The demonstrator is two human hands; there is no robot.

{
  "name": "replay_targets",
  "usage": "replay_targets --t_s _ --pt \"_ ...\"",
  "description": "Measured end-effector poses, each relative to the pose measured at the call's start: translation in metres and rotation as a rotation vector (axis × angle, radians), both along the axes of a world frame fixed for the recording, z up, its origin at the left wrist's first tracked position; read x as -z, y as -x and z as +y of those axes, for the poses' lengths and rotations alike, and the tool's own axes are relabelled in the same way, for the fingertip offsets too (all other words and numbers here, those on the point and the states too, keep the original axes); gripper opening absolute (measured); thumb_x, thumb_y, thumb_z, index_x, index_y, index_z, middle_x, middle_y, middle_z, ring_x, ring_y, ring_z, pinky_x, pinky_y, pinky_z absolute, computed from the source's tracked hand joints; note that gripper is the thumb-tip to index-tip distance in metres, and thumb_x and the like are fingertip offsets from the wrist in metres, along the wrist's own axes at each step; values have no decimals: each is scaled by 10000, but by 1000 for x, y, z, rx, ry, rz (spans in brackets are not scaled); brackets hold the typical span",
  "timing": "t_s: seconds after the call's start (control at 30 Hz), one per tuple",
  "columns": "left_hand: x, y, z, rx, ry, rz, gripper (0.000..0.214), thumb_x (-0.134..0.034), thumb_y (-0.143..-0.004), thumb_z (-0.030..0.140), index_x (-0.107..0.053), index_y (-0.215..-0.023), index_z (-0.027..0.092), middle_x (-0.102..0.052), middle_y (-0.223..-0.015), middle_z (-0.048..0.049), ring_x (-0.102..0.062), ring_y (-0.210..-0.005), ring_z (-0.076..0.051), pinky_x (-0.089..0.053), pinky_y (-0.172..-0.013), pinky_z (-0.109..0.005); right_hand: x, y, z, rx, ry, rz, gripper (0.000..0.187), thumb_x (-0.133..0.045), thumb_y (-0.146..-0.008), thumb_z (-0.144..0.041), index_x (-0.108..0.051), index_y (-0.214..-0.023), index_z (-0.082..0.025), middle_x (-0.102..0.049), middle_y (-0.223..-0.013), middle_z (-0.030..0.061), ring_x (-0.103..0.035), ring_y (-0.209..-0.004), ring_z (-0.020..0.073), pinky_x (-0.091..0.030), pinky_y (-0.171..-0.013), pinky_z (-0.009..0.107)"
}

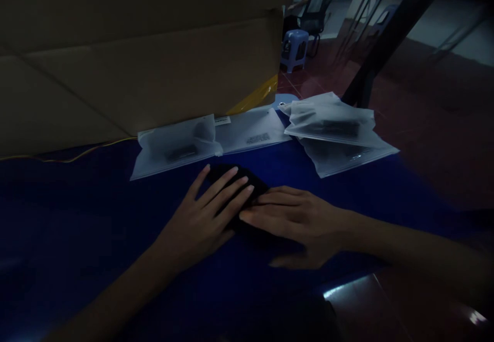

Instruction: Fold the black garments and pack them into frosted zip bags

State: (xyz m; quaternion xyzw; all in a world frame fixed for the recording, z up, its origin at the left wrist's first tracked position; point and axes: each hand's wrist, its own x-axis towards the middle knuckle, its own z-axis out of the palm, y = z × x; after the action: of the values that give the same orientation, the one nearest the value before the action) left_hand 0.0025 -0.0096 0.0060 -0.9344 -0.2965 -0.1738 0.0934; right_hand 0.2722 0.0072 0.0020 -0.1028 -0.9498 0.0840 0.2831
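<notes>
Cardboard box [135, 64] on blue surface [77, 213], far left; left hand [198, 218] open, fingers resting on dark cloth [235, 187]; right hand [297, 223] flat across cloth, neither gripping; cloth lies on surface, near frosted zip bags [332, 126] beyond, bags left and right of centre

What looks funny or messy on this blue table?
The frosted zip bag on the right sits crooked on top of another one, crumpled, while the bag by the cardboard box lies flat.
</notes>
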Motion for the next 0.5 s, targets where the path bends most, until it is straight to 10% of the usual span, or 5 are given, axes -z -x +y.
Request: replay_targets --t_s 0.33,0.5 --pt "-7 2 -4 -5 35 -37 480 -582 -1025 240 -504 -1482 115 -669 -1391 -137 -642 -1194 -276 -495 -1024 -458 -10 -10 14 385 -229 -332 682 -809 -829 -403 -602 -1385 -66 -669 -1263 199 -627 -1163 353 -456 -1092 589" --pt "-2 9 2 0 136 -215 604 -529 -1047 254 -330 -1606 145 -554 -1519 -147 -549 -1340 -252 -468 -1105 -420 -7 -13 18 394 -351 -287 498 -576 -986 -155 -531 -1478 -94 -620 -1438 164 -527 -1376 329 -369 -1203 601"
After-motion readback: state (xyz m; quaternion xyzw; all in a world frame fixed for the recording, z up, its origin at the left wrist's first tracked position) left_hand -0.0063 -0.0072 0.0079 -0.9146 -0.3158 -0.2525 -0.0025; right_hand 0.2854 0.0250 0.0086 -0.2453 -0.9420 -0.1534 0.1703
